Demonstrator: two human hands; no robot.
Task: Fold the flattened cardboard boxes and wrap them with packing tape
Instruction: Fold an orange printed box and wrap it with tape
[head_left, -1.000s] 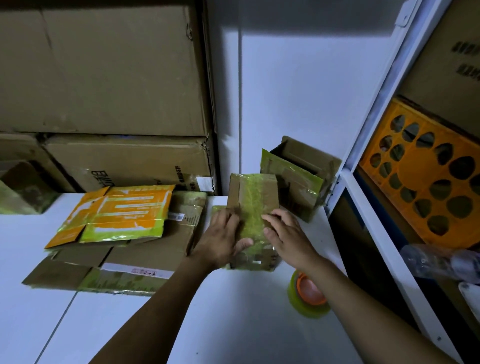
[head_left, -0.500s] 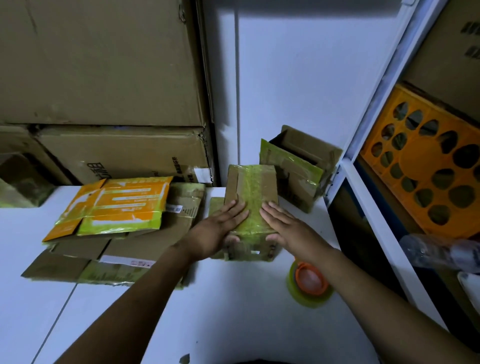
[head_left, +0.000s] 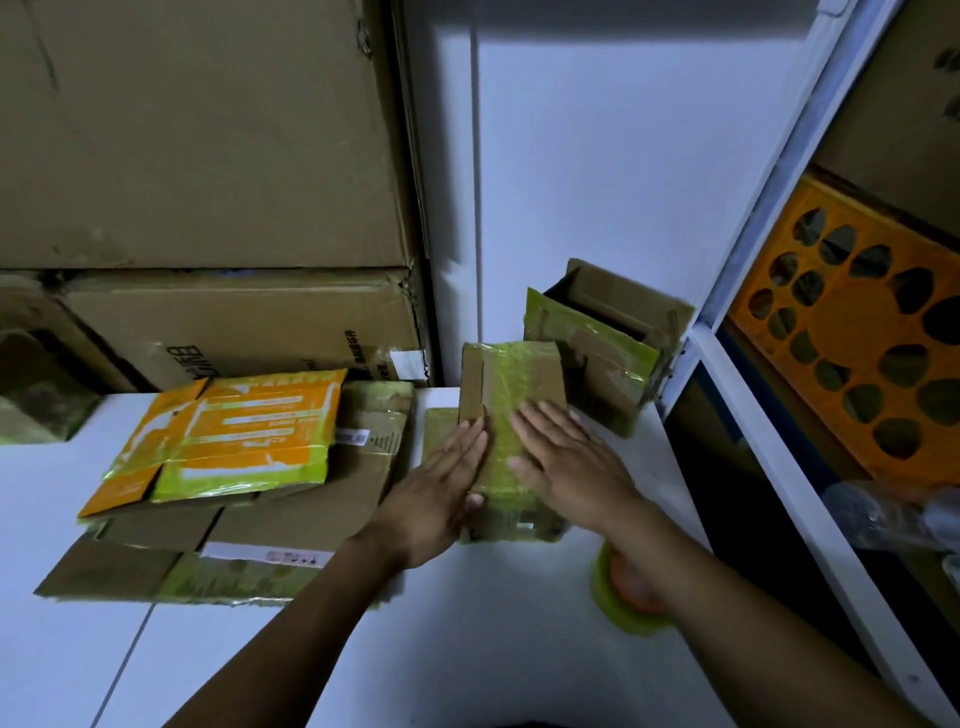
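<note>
Left hand (head_left: 447, 483) and right hand (head_left: 571, 462) both flat, fingers straight, palms pressing down on the taped box (head_left: 511, 379); neither grips anything. Box sits on the worktop (head_left: 78, 649), mid-frame on my feed. Flattened boxes (head_left: 234, 447) stacked at its 9 o'clock, open-topped box (head_left: 597, 353) just beside at 1 o'clock, tape roll (head_left: 621, 618) at 5 o'clock, partly under the right forearm.

head-worn view, looking down, close
</note>
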